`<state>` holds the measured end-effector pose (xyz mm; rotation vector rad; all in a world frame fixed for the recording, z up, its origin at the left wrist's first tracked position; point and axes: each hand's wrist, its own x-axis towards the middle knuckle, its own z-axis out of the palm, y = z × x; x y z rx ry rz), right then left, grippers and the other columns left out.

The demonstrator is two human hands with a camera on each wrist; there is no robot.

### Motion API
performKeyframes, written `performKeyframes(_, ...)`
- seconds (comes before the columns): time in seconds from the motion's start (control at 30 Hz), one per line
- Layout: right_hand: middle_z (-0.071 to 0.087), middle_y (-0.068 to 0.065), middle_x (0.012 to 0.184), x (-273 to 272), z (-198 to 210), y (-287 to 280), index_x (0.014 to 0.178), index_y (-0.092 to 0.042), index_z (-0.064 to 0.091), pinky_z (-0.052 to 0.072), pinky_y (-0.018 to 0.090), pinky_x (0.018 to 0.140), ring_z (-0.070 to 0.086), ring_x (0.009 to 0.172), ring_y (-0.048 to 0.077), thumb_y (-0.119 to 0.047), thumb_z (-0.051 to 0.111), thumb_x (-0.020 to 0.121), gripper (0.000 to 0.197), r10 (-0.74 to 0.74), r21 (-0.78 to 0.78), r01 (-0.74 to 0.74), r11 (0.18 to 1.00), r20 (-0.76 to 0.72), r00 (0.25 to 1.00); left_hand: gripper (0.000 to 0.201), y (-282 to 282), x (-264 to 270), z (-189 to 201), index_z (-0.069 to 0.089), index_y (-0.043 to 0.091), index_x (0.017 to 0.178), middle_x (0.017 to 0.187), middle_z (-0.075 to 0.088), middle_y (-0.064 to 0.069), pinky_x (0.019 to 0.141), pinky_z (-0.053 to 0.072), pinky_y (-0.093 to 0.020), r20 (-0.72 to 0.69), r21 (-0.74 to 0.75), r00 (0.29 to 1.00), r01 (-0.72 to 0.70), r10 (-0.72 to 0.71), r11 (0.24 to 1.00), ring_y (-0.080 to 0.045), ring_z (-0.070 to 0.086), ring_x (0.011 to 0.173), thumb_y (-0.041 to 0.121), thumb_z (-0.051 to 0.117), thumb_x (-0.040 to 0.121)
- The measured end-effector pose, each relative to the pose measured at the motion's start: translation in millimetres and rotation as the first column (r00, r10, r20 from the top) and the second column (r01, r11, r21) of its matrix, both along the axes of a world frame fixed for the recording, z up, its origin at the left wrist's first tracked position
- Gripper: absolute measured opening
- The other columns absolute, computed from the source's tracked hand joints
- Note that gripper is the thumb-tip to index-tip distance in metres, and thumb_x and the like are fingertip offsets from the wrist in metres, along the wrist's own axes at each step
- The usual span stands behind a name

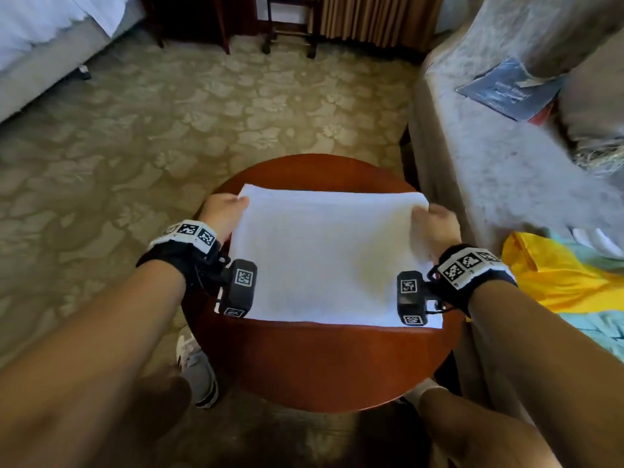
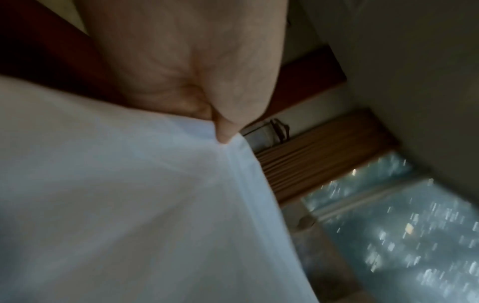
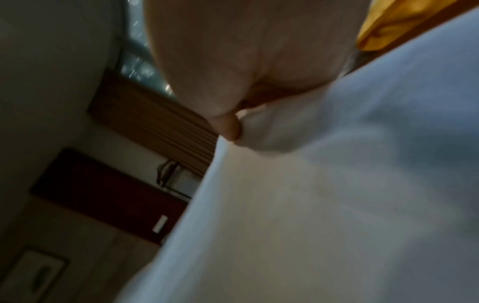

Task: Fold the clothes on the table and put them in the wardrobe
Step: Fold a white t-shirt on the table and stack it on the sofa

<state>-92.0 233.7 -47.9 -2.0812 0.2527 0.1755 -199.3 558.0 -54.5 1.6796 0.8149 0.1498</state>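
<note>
A white cloth point(image 1: 324, 251) lies folded into a rectangle on the round red-brown table point(image 1: 314, 369). My left hand point(image 1: 224, 211) pinches its far left corner, thumb on top. My right hand point(image 1: 435, 224) pinches the far right corner the same way. In the left wrist view the thumb point(image 2: 225, 131) presses into the white cloth point(image 2: 129, 205) at its edge. The right wrist view shows the right thumb point(image 3: 229, 127) bunching the cloth point(image 3: 311, 205) at the corner. Both wrists hover over the cloth's side edges.
A yellow garment point(image 1: 557, 278) and a light teal one point(image 1: 604, 329) lie on the beige sofa point(image 1: 499, 157) at the right. A dark blue booklet point(image 1: 510, 89) rests further back on it. A bed point(image 1: 44, 45) stands far left; patterned carpet point(image 1: 202, 106) lies ahead.
</note>
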Motion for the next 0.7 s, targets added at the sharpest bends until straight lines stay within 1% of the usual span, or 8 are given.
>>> performKeyframes(0.07, 0.061, 0.003, 0.077, 6.5, -21.6, -2.3, 0.079, -0.016, 0.063, 0.042, 0.028, 0.068, 0.057, 0.077, 0.028, -0.024, 0.053, 0.086, 0.015, 0.028, -0.074, -0.030, 0.997, -0.025, 0.999, 0.016, 11.2, 4.1, -25.2, 0.056, 0.016, 0.069, 0.071, 0.050, -0.011, 0.065, 0.037, -0.033, -0.101, 0.082, 0.995, -0.001, 0.009, 0.997, -0.021, 0.047, 0.068, 0.031, 0.059, 0.070)
performKeyframes(0.17, 0.061, -0.001, 0.069, 13.1, -29.0, -2.4, 0.073, -0.019, 0.068, 0.051, 0.031, 0.072, 0.061, 0.074, 0.025, -0.024, 0.058, 0.081, 0.014, -0.018, 0.007, 0.018, 1.000, -0.026, 0.999, 0.013, 11.8, 8.6, -24.7, 0.063, 0.020, 0.069, 0.077, 0.063, -0.011, 0.070, 0.046, -0.036, -0.074, 0.063, 0.996, -0.044, 0.048, 0.997, -0.025, 0.057, 0.072, 0.023, 0.065, 0.081)
performKeyframes(0.23, 0.062, 0.000, 0.074, 13.3, -22.3, -1.9, 0.079, -0.017, 0.069, 0.049, 0.030, 0.074, 0.060, 0.076, 0.024, -0.025, 0.056, 0.087, 0.018, -0.015, 0.023, 0.015, 1.000, 0.010, 1.000, 0.014, 10.2, 10.4, -17.4, 0.066, 0.025, 0.072, 0.078, 0.065, -0.006, 0.069, 0.047, -0.037, -0.030, 0.081, 0.998, -0.051, 0.054, 0.995, -0.025, 0.059, 0.074, 0.021, 0.064, 0.085)
performKeyframes(0.3, 0.062, -0.001, 0.073, 10.8, -15.9, 0.4, 0.075, -0.021, 0.067, 0.047, 0.029, 0.071, 0.059, 0.073, 0.022, -0.028, 0.054, 0.091, 0.021, -0.014, 0.086, 0.008, 0.996, 0.074, 0.997, 0.014, 9.7, 12.0, -11.5, 0.067, 0.027, 0.074, 0.073, 0.062, -0.001, 0.064, 0.044, -0.033, 0.053, 0.111, 0.997, -0.061, 0.056, 0.992, -0.022, 0.055, 0.069, 0.023, 0.063, 0.086)
performKeyframes(0.43, 0.055, 0.003, 0.066, 11.4, -14.1, 3.1, 0.066, -0.025, 0.061, 0.043, 0.033, 0.065, 0.051, 0.065, 0.021, -0.027, 0.054, 0.088, 0.023, -0.065, 0.231, 0.040, 0.972, 0.101, 0.993, 0.013, 9.2, 14.4, -8.4, 0.071, 0.014, 0.097, 0.078, 0.061, 0.002, 0.067, 0.042, -0.027, 0.187, 0.154, 0.979, -0.111, 0.082, 0.982, -0.014, 0.052, 0.073, 0.019, 0.062, 0.090)
performKeyframes(0.5, 0.056, 0.004, 0.071, 15.4, -13.1, 4.7, 0.072, -0.022, 0.059, 0.045, 0.028, 0.063, 0.052, 0.063, 0.018, -0.020, 0.053, 0.092, 0.021, -0.074, 0.264, 0.049, 0.963, 0.087, 0.993, 0.018, 10.7, 17.0, -13.3, 0.070, 0.008, 0.103, 0.086, 0.062, 0.000, 0.073, 0.042, -0.026, 0.196, 0.203, 0.978, -0.115, 0.075, 0.972, -0.013, 0.053, 0.080, 0.019, 0.061, 0.092)
performKeyframes(0.57, 0.063, 0.001, 0.078, 21.3, -16.6, 7.5, 0.082, -0.022, 0.062, 0.050, 0.027, 0.068, 0.058, 0.069, 0.015, -0.017, 0.051, 0.096, 0.019, -0.057, 0.257, 0.039, 0.966, 0.065, 0.996, 0.019, 12.6, 20.9, -21.5, 0.069, 0.010, 0.105, 0.093, 0.063, -0.001, 0.078, 0.043, -0.027, 0.144, 0.228, 0.987, -0.102, 0.070, 0.968, -0.015, 0.055, 0.085, 0.021, 0.061, 0.093)
performKeyframes(0.7, 0.070, 0.005, 0.092, 31.9, -22.3, 9.5, 0.094, -0.023, 0.068, 0.056, 0.040, 0.085, 0.066, 0.085, 0.024, -0.021, 0.050, 0.099, 0.019, -0.004, 0.272, 0.014, 0.962, -0.035, 0.999, 0.009, 13.0, 29.3, -26.7, 0.066, 0.021, 0.090, 0.088, 0.062, -0.001, 0.080, 0.044, -0.030, 0.044, 0.258, 0.997, -0.075, 0.066, 0.963, -0.020, 0.056, 0.086, 0.024, 0.059, 0.094)
